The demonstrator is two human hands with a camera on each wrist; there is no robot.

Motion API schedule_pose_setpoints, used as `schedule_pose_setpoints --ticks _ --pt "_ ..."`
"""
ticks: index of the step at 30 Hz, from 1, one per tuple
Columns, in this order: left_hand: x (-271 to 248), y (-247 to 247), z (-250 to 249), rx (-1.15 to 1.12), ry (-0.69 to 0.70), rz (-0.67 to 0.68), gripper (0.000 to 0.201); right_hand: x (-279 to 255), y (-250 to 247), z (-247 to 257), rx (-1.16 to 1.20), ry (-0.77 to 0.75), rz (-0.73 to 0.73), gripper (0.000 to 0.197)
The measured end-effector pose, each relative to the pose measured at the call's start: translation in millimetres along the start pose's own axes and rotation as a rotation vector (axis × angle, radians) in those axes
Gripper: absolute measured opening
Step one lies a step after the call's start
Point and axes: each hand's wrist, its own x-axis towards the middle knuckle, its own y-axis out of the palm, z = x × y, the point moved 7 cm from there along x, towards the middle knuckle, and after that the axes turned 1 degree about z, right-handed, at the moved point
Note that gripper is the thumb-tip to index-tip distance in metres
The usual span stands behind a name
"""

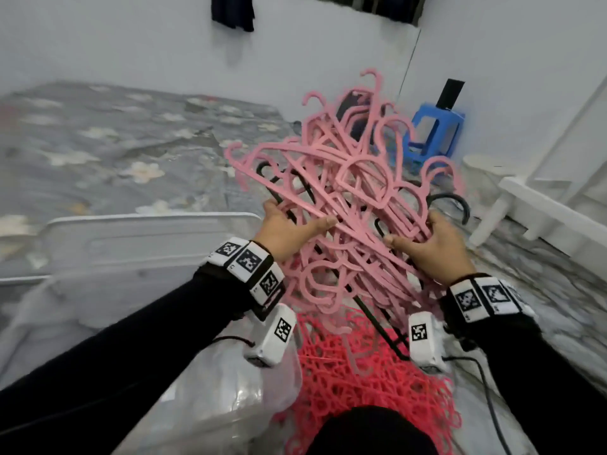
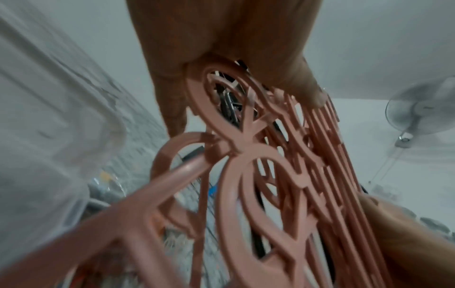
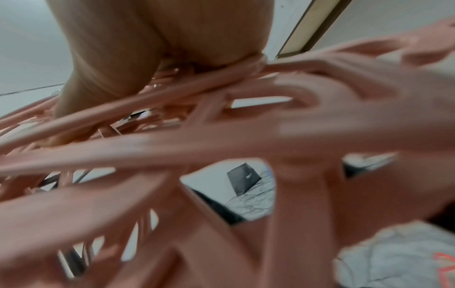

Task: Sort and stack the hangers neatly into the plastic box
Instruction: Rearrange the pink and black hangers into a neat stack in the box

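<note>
A big tangled bundle of light pink hangers (image 1: pixel 354 198), with a few black ones (image 1: pixel 450 201) mixed in, is lifted in front of me. My left hand (image 1: pixel 289 228) grips its left side, thumb across the top. My right hand (image 1: pixel 430 244) grips its right side. Both wrist views show fingers curled round pink hanger bars (image 2: pixel 258 175) (image 3: pixel 197 148). Below the bundle a heap of bright pink hangers (image 1: pixel 368 382) lies on the floor. The clear plastic box (image 1: pixel 138 254) stands at the left, beside my left arm.
A bed with grey flowered cover (image 1: pixel 115 149) lies behind the box. A blue stool (image 1: pixel 433 133) and a white low table (image 1: pixel 538 218) stand at the right. A fan (image 2: pixel 423 115) is near the wall. A cable (image 1: pixel 492 405) runs over the marbled floor.
</note>
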Motion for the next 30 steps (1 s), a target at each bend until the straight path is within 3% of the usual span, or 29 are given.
schedule_pose_setpoints --ticks 3,6,10,12,15,18,21,23,25,28,30 --pt "-12.3 -54.4 4.6 -0.007 -0.095 -0.038 0.147 11.9 39.6 39.6 0.024 -0.084 0.047 0.042" --pt "-31.2 -109.9 13.8 -0.09 -0.092 -0.135 0.152 16.2 86.8 76.5 0.061 -0.144 0.123 0.048" --pt "-51.0 -180.5 30.1 -0.128 -0.07 -0.251 0.139 16.4 147.2 115.2 0.096 -0.184 0.206 0.069" --pt "-55.3 -210.4 34.6 -0.127 -0.079 -0.265 0.136 13.5 170.7 129.0 0.119 -0.179 0.221 0.071" --pt "-60.3 -241.0 44.0 -0.203 -0.046 -0.284 0.135 8.7 201.1 140.2 0.173 -0.155 0.234 0.067" --pt "-64.4 -266.0 65.4 -0.194 -0.038 -0.382 0.117 3.1 231.8 140.6 0.153 -0.125 0.277 0.08" --pt "-65.0 -281.9 84.9 -0.066 -0.104 -0.422 0.136 -1.1 261.9 123.9 0.157 -0.059 0.293 0.073" --pt "-62.7 -285.4 95.8 -0.061 -0.112 -0.409 0.137 -7.7 278.7 107.6 0.113 -0.029 0.286 0.063" --pt "-58.5 -280.6 103.7 0.064 -0.096 -0.316 0.118 -17.5 293.4 86.3 0.066 0.023 0.298 0.062" --pt "-55.1 -268.0 119.7 0.421 -0.134 -0.12 0.068 -30.5 311.1 58.7 -0.064 0.086 0.358 0.072" --pt "-54.8 -263.6 132.3 0.505 -0.168 -0.074 0.064 -37.0 315.6 49.5 -0.133 0.079 0.352 0.063"
